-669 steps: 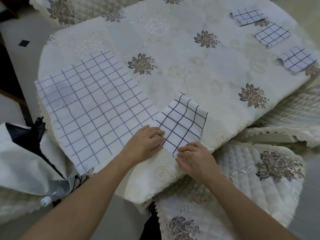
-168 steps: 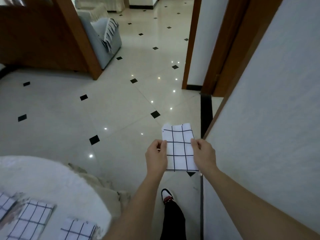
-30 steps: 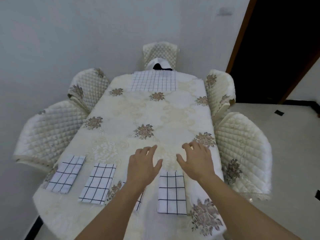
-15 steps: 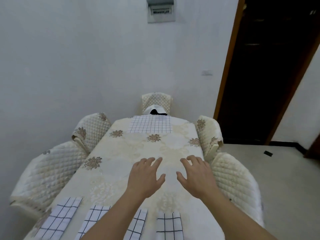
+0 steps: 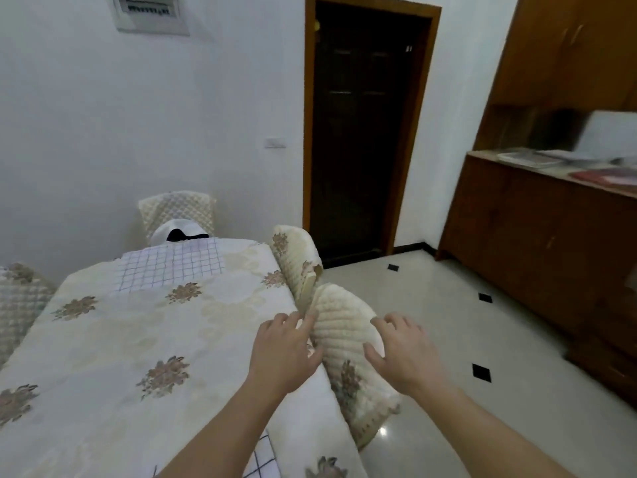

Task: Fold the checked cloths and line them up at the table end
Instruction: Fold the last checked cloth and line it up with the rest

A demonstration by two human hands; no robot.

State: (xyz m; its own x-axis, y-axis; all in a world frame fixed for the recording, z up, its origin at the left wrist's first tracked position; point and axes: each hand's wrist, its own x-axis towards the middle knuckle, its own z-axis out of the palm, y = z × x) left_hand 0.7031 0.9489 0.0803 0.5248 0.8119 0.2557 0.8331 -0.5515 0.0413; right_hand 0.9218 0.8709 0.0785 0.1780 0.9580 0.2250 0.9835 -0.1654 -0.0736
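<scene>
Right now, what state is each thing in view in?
Large checked cloth at the far table end: spread flat, unfolded.
Small checked cloth at the near edge: lying flat, mostly out of frame.
Left hand: open, holding nothing.
Right hand: open, holding nothing.
Dark wooden door: shut.

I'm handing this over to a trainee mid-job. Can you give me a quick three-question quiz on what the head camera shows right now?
1. True or false: the left hand and the right hand both hold nothing.
2. Pick one: the unfolded checked cloth lies A) at the far end of the table, B) at its near end, C) in the right hand.
3. Fill in: a corner of one folded cloth shows at the ___ edge of the view.

Key: 1 true; 2 A; 3 bottom.
</scene>
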